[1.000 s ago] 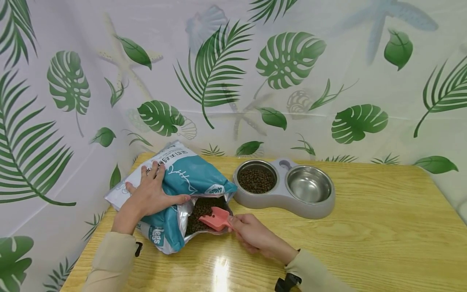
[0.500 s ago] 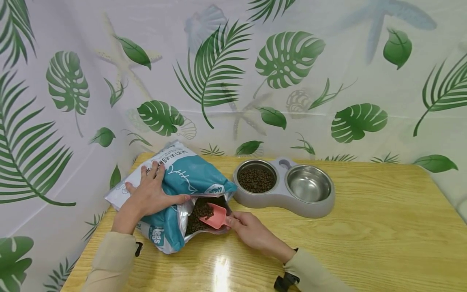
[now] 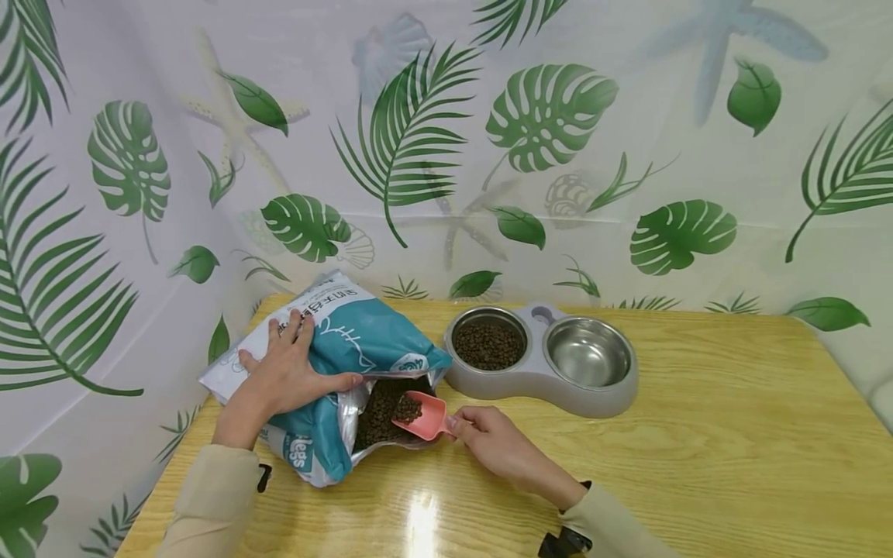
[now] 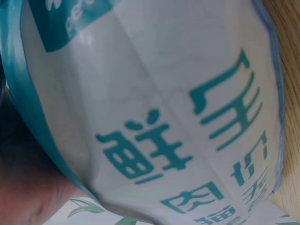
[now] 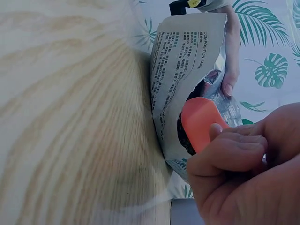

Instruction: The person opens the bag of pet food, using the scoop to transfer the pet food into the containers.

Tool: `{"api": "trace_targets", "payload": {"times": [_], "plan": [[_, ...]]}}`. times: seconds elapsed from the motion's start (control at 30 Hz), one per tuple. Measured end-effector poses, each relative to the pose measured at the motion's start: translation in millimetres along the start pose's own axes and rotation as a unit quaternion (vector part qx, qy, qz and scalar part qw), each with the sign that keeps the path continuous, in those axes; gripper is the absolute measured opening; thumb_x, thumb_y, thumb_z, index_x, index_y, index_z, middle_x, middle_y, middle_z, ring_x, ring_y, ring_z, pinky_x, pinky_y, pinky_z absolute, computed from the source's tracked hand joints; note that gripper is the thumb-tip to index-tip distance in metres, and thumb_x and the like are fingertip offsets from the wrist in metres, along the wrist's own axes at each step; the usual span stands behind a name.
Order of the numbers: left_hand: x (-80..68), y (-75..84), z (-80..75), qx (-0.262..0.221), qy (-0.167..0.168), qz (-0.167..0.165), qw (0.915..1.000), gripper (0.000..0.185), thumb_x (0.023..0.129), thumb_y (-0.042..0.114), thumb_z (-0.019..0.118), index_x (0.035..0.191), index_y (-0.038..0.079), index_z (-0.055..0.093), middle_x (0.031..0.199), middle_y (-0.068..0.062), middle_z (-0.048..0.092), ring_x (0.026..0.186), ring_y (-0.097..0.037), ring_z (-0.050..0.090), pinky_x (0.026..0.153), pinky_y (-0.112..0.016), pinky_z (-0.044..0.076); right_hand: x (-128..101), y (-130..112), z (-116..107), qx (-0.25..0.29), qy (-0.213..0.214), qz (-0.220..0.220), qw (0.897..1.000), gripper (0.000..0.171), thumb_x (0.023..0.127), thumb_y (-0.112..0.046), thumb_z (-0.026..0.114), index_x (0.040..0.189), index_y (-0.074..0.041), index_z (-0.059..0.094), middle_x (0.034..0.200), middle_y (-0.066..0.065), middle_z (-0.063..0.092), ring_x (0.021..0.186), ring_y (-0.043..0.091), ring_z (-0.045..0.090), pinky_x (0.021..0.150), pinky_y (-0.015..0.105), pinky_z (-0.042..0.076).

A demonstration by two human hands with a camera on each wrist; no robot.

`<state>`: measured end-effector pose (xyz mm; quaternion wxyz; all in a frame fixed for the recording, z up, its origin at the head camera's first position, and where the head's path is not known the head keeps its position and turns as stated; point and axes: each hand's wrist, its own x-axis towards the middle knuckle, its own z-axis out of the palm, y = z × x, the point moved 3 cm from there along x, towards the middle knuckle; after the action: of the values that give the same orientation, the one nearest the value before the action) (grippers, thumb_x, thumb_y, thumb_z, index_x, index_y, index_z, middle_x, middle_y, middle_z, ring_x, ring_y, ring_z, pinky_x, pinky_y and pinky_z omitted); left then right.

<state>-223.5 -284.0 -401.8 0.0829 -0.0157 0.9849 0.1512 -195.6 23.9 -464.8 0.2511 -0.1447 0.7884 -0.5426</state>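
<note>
A teal and white pet food bag (image 3: 380,333) lies on its side, its mouth facing right with brown kibble (image 3: 377,418) inside. Spread across the bag's upper side is my left hand (image 3: 286,376), fingers fairly straight and thumb along the edge of the mouth. My right hand (image 3: 498,442) pinches the handle of a pink scoop (image 3: 431,418), which carries some kibble at the bag's mouth. In the right wrist view the scoop (image 5: 201,119) shows its underside, and curled fingers (image 5: 229,157) hold it. Mostly bag fills the left wrist view, with part of a hand at lower left.
Behind the scoop stands a grey double feeder (image 3: 537,380). Its left steel bowl (image 3: 490,339) contains kibble; the right steel bowl (image 3: 588,353) shows bare metal. A leaf-print sheet (image 3: 446,155) hangs behind the wooden table (image 3: 725,434).
The scoop, first dipped in the kibble, has drawn slightly right toward the edge of the bag's mouth with kibble in it. My right hand has shifted right with it; the left hand stays put.
</note>
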Motion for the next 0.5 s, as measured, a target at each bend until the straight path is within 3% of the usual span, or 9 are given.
{"api": "trace_targets", "payload": {"times": [0.13,0.23,0.4,0.5], "plan": [[0.2,0.1,0.2,0.001,0.002,0.0,1.0,0.133,0.078,0.085,0.061,0.164,-0.002,0.006,0.171,-0.028,0.001,0.154,-0.058,-0.006,0.102,-0.092,0.001,-2.9,2.3,-0.1,0.054,-0.032,0.011,0.998,0.037,0.109,-0.029,0.05,0.099,0.004,0.063,0.063,-0.003,0.04,0.05,0.011,0.028,0.046,0.023,0.025],[0.6,0.1,0.3,0.0,0.001,0.001,1.0,0.134,0.078,0.085,0.061,0.164,-0.001,0.006,0.171,-0.028,0.001,0.154,-0.058,-0.006,0.102,-0.092,0.001,-5.6,4.1,-1.9,0.113,-0.076,0.011,0.991,0.04,0.111,-0.032,0.046,0.1,0.005,0.057,0.061,-0.004,0.036,0.045,0.009,0.026,0.042,0.023,0.024],[0.5,0.0,0.9,0.0,0.0,0.0,1.0,0.134,0.078,0.085,0.061,0.164,0.0,0.005,0.171,-0.027,0.0,0.154,-0.057,-0.007,0.102,-0.092,0.0,-11.3,2.3,-7.9,0.2,-0.141,-0.036,0.969,0.039,0.111,-0.038,0.041,0.104,-0.002,0.054,0.063,-0.005,0.038,0.046,0.007,0.031,0.043,0.021,0.028],[0.3,0.3,0.7,-0.001,0.0,-0.001,1.0,0.134,0.078,0.085,0.061,0.164,0.0,0.005,0.171,-0.027,-0.001,0.154,-0.057,-0.007,0.102,-0.092,0.0,-13.3,-2.3,-13.1,0.214,-0.153,-0.068,0.962,0.038,0.111,-0.04,0.041,0.104,-0.005,0.054,0.064,-0.005,0.039,0.048,0.006,0.033,0.044,0.021,0.03]]}}
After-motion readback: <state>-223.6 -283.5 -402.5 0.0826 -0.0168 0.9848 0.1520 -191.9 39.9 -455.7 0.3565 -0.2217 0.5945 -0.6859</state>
